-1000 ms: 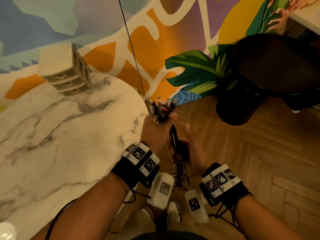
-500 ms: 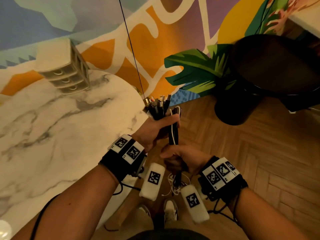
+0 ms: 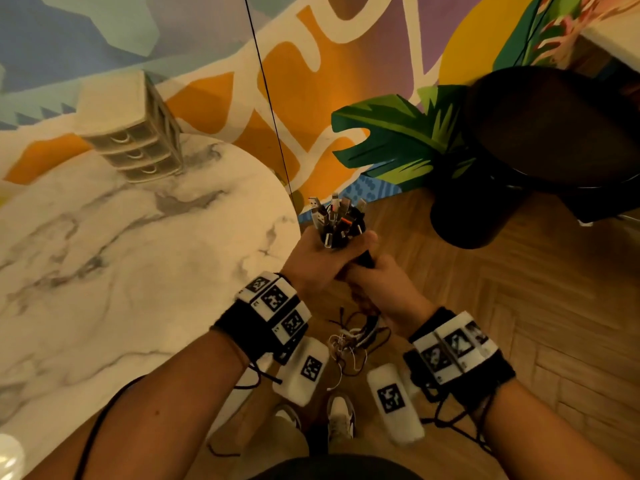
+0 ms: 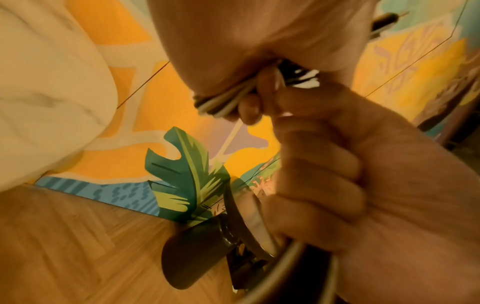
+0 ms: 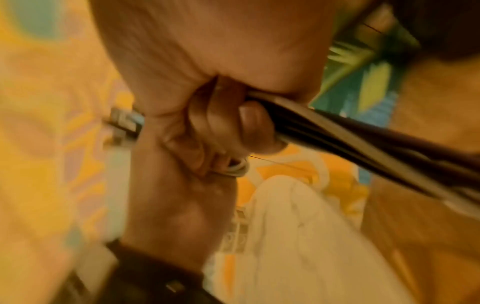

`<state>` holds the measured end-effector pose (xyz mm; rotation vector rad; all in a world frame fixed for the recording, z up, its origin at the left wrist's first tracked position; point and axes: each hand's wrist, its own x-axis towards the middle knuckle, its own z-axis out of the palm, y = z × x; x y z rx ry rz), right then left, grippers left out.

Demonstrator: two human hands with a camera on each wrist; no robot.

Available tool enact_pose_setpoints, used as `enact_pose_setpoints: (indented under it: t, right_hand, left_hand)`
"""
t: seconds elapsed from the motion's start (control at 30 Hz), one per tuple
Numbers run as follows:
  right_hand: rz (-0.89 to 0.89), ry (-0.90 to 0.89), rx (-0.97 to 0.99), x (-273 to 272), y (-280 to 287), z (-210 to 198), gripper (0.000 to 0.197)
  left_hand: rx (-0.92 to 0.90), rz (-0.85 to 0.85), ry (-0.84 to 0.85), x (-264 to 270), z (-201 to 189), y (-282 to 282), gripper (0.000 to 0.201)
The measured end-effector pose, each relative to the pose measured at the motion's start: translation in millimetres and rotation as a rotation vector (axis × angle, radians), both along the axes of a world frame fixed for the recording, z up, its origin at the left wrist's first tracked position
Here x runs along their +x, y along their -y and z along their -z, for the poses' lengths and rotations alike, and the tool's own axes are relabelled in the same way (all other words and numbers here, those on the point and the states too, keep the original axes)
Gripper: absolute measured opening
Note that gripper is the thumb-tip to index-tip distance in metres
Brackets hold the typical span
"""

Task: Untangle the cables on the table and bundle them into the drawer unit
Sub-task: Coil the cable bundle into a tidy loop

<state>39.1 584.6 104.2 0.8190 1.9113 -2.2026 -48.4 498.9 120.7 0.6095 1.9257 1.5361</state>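
Step in hand: I'm gathering the cables into one bunch, out past the right edge of the marble table, over the wood floor.
Left hand: fist wrapped round the bunch just below the plugs; USB ends fan up out of the top of my grip.
Right hand: right under the left and touching it, fingers curled tight round the same strands; the wrist view shows dark and pale cords running out through the fist.
Loose ends: a messy tail hangs below my right hand, thin pale and dark wires looping near my shoes, so I judge the untangling is only partly done.
Drawer unit: far left on the table, by the mural wall, well apart from my hands; all three drawers look closed.
Next move: I reckon I need to draw the tail up into a coil, then carry it left and free a hand to pull a drawer.
Writing: none readable; only square black-and-white marker tags on my wristbands.
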Motion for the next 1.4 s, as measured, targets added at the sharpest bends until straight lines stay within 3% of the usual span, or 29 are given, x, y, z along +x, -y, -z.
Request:
enact_pose_setpoints:
  t: [0.03, 0.1, 0.13, 0.23, 0.3, 0.37, 0.43, 0.5, 0.57, 0.63, 0.7, 0.83, 0.93, 1.07, 1.13, 1.2, 1.23, 1.33, 1.4]
  right_hand:
    - [-0.03, 0.019, -0.165, 0.6, -3.6, -4.7, 0.02]
    - [-0.118, 0.023, -0.409, 2.3, -7.1, -7.8, 0.028]
    - [-0.176, 0.021, -0.486, 3.3, -7.0, -7.2, 0.028]
    - [-0.243, 0.04, -0.565, 2.9, -6.3, -4.4, 0.032]
    - [-0.163, 0.074, -0.37, 1.1, -4.4, -0.6, 0.025]
    - [-0.074, 0.026, 0.001, 0.3, 1.2, 4.2, 0.01]
    - [-0.013, -0.039, 0.305, 5.0, 13.5, 16.8, 0.018]
    - [0.057, -0.065, 0.475, 13.2, 28.0, 26.1, 0.023]
    - [0.126, -0.085, 0.463, 15.6, 29.4, 27.6, 0.005]
    - [0.125, -0.043, 0.382, 14.1, 19.2, 17.6, 0.022]
    - [0.048, -0.052, 0.161, 10.7, 7.6, 0.9, 0.003]
    - [-0.107, -0.063, -0.224, 7.5, -5.2, -11.5, 0.028]
    - [-0.172, -0.041, -0.368, 4.8, -7.8, -10.4, 0.041]
    - [-0.199, 0.006, -0.328, 2.6, 4.1, -4.6, 0.047]
    - [-0.24, -0.012, -0.269, 5.1, 16.1, 1.7, 0.034]
    - [-0.227, -0.052, -0.107, 7.4, 28.2, 8.3, 0.011]
    - [-0.219, -0.065, -0.026, 8.5, 31.7, 15.3, 0.011]
    - [-0.166, -0.001, 0.174, 8.3, 23.3, 48.0, 0.033]
    - [-0.194, 0.07, 0.353, 8.3, 4.8, 66.4, 0.038]
  left_hand:
    - [0.027, 0.082, 0.049, -1.7, -2.7, 3.3, 0.001]
    - [0.061, 0.163, 0.151, -4.4, -4.3, 5.5, 0.019]
    - [0.061, 0.17, 0.185, -4.7, -4.6, 5.3, 0.022]
    - [0.019, 0.084, 0.171, -2.0, -1.8, 3.5, 0.006]
    - [-0.04, 0.018, 0.096, -3.2, 5.5, 2.9, 0.018]
    - [-0.072, -0.054, 0.018, -5.2, 7.8, 2.0, 0.016]
    - [-0.049, -0.16, -0.049, -6.7, 9.2, -1.4, 0.014]
    - [-0.034, -0.189, -0.114, -4.8, 8.9, -5.1, 0.012]
    - [-0.027, -0.129, -0.135, -0.3, 7.1, -7.1, 0.003]
    - [0.038, -0.054, -0.088, -0.5, 6.4, -5.7, 0.009]
    - [0.108, 0.045, 0.012, -2.0, 5.8, -2.6, 0.02]
    - [0.083, 0.273, 0.088, -4.5, -0.4, -3.8, 0.027]
    - [0.086, 0.3, 0.039, -8.4, -6.9, -5.8, 0.015]
    - [0.103, 0.08, 0.142, 1.1, -8.0, -8.6, 0.023]
    - [0.169, -0.07, 0.245, 1.8, -6.1, -11.4, 0.031]
    - [0.314, -0.06, 0.288, 1.6, -7.8, -13.1, 0.037]
    - [0.387, -0.038, 0.344, 1.5, -10.1, -13.2, 0.038]
    - [0.508, 0.049, 0.594, -2.2, -11.1, -6.7, 0.039]
    - [0.5, 0.111, 0.677, -4.2, -4.9, 1.2, 0.039]
